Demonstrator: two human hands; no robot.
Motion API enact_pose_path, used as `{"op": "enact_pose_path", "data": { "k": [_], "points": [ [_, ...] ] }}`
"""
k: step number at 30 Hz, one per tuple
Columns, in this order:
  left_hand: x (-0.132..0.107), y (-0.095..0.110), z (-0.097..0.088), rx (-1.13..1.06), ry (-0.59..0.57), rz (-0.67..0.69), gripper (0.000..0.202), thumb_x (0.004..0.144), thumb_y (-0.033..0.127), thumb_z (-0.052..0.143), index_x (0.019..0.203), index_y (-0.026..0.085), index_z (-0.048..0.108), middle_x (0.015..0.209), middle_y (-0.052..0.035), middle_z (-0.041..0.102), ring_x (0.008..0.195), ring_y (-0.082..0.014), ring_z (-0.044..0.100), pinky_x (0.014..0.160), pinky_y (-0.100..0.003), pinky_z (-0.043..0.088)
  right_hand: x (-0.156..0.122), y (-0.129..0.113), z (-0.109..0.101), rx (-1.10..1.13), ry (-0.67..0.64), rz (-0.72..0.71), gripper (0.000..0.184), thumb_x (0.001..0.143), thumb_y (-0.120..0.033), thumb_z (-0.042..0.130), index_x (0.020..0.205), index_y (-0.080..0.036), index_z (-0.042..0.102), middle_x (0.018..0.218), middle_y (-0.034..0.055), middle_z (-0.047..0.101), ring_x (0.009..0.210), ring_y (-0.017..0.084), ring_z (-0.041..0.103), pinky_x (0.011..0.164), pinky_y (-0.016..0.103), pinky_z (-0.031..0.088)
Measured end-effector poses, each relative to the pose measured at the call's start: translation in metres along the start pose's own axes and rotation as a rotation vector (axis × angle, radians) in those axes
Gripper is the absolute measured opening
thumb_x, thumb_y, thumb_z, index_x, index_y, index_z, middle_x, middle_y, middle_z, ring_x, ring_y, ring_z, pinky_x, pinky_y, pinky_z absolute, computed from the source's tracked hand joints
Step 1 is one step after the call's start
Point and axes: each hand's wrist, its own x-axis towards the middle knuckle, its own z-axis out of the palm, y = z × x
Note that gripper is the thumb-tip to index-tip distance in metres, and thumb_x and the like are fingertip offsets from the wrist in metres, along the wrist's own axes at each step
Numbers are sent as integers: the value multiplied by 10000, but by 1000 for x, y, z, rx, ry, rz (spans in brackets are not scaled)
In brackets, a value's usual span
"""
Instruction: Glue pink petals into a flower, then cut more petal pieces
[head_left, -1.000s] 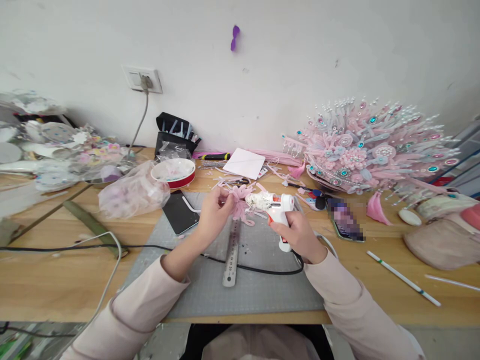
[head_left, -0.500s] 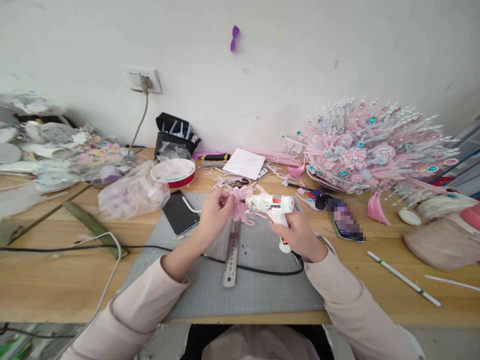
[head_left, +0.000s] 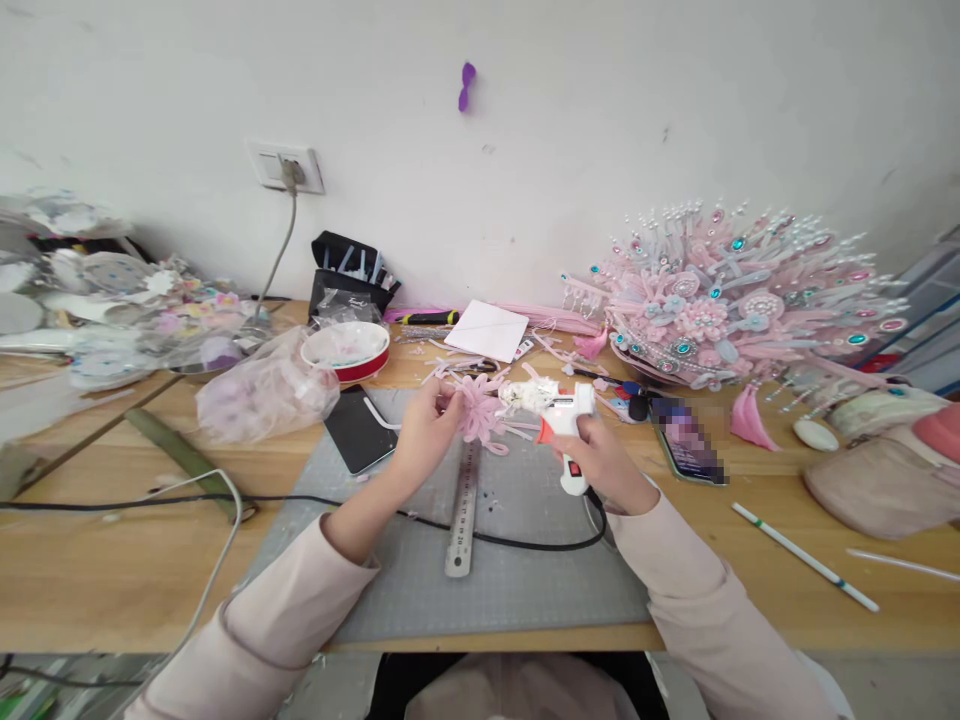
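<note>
My left hand (head_left: pixel 424 432) pinches a pink pipe-cleaner flower (head_left: pixel 480 412) above the grey cutting mat (head_left: pixel 420 560). In my right hand (head_left: pixel 604 462) is a white hot glue gun (head_left: pixel 559 415), fingers wrapped round its grip, the nozzle aimed left and a short way off the flower. A black cord (head_left: pixel 517 540) runs from the gun across the mat. A steel ruler (head_left: pixel 464 508) lies on the mat just below the flower.
A black phone (head_left: pixel 358 428) lies at the mat's left corner, a second phone (head_left: pixel 686 438) to the right. A red-rimmed bowl (head_left: pixel 347 348), plastic bag (head_left: pixel 262 385) and a large pink beaded headdress (head_left: pixel 731 300) stand behind. A white stick (head_left: pixel 802 556) lies right.
My right hand has drawn the glue gun slightly right and up, so its nozzle is off the flower. The left hand holds the flower nearly where it was.
</note>
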Motion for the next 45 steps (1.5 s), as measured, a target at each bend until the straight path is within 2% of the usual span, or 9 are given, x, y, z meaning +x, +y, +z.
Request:
{"op": "enact_pose_path", "data": {
  "k": [6,13,16,20,24,29,33,39,45],
  "points": [
    [2,-1,-1,-2,-3,-25,142,768,275,470,661,184,451,576,45,491,529,-101,453,526,-220,348,20,20,-11,214,208,153,300,703,-429,421,535,-187,478,480,-10,495,429,110,432,420,234,325],
    [-1,1,0,-22,-21,-4,136,758,273,471,655,187,445,567,50,485,504,-92,433,505,-215,337,35,38,-24,-359,178,204,311,769,-376,374,554,-187,495,584,42,589,637,185,563,586,271,404],
    [-3,0,2,-49,-48,9,140,754,286,478,660,187,451,560,52,473,499,-90,428,495,-211,337,33,43,-26,-459,173,253,359,798,-400,365,536,-192,496,649,96,622,766,240,593,699,323,411],
    [-6,-2,5,-89,-102,-6,153,757,314,484,674,191,448,531,63,457,487,-88,428,481,-203,332,31,46,-29,-481,360,209,225,798,-300,368,733,-182,549,838,135,636,901,261,579,796,367,399],
    [-11,0,9,-123,-168,-51,170,744,326,499,660,188,446,521,64,460,475,-86,428,460,-197,318,33,42,-30,-325,492,96,275,807,-217,306,996,-162,498,966,127,605,904,212,579,823,368,425],
    [-19,3,14,-146,-276,-77,182,732,339,502,651,185,450,534,59,461,482,-84,414,454,-193,317,29,28,-21,158,408,-97,206,771,-340,508,925,-202,518,918,75,647,853,190,622,823,383,464],
    [-25,6,17,-148,-339,-89,180,733,341,493,654,188,443,519,68,441,475,-81,403,444,-186,305,21,15,-11,412,320,-44,217,676,-347,661,807,-195,579,864,33,672,805,149,622,764,299,481],
    [-28,12,16,-138,-362,-75,157,718,311,493,643,182,444,527,66,428,480,-78,399,461,-191,313,15,6,-6,757,141,105,166,592,-276,731,675,-178,626,659,-37,598,538,52,482,509,177,403],
    [-28,12,16,-139,-355,-68,162,717,314,503,638,181,455,522,64,440,475,-83,406,463,-197,319,14,4,-3,653,107,108,203,624,-343,694,713,-186,601,643,-31,592,469,58,430,430,193,332]
  ]
}}
